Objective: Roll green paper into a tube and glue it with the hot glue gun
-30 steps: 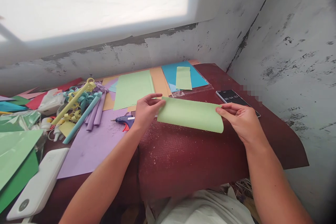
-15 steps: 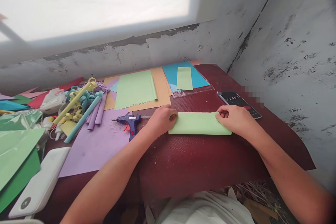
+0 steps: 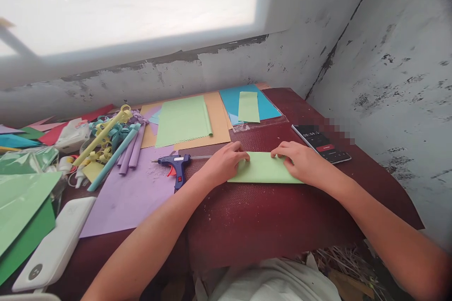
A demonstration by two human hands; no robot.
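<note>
Since a moment ago your right hand point(image 3: 300, 164) has slid inward along the folded green paper point(image 3: 263, 169), closer to your left hand point(image 3: 226, 162). Both sets of fingers press flat on it, grasping nothing. That paper lies on the maroon mat point(image 3: 264, 216), right of the blue glue gun point(image 3: 174, 163), left of the phone point(image 3: 321, 143).
</note>
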